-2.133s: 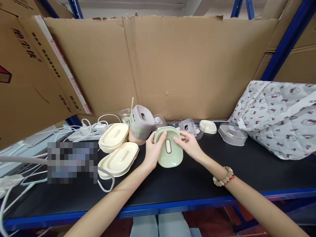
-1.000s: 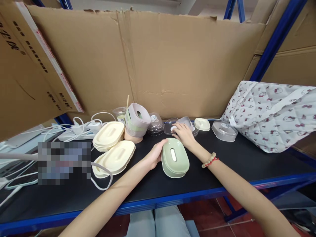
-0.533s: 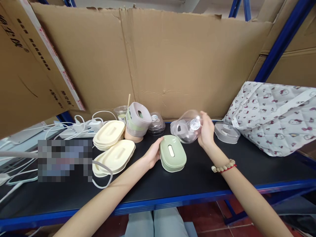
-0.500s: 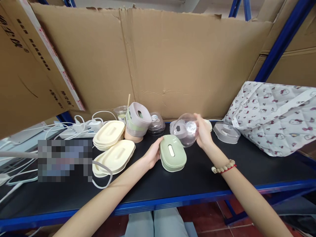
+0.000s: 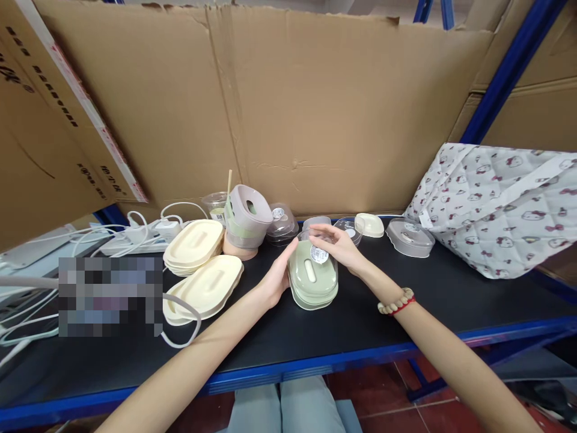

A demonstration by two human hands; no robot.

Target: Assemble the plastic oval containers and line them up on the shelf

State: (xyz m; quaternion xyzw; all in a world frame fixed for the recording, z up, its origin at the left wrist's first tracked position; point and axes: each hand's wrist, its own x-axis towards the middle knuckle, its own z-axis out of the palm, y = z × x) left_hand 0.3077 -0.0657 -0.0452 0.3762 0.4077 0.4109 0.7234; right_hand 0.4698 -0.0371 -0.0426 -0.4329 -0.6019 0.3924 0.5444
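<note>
In the middle of the black table, a pale green oval container (image 5: 311,287) is gripped along its left side by my left hand (image 5: 274,279), thumb up against the rim. A clear plastic lid (image 5: 331,273) with a round white label covers its top. My right hand (image 5: 342,248) holds this lid at the far right side, fingers bent over its back edge. Behind the hands are a small clear lid (image 5: 354,230) and a cream lid (image 5: 370,225). A translucent grey piece (image 5: 317,223) is partly hidden by my right fingers.
Cream lids lie in two stacks, a back stack (image 5: 193,243) and a front stack (image 5: 205,288). Nested lilac and green containers (image 5: 247,216) stand behind them. A clear-lidded grey container (image 5: 410,236) sits near a quilted patterned bag (image 5: 500,204). Cables and a power strip (image 5: 135,240) occupy the left.
The clear lid has come left and down from beside the green container onto its top, carried by my right hand. The small clear lid and cream lid behind are now uncovered.
</note>
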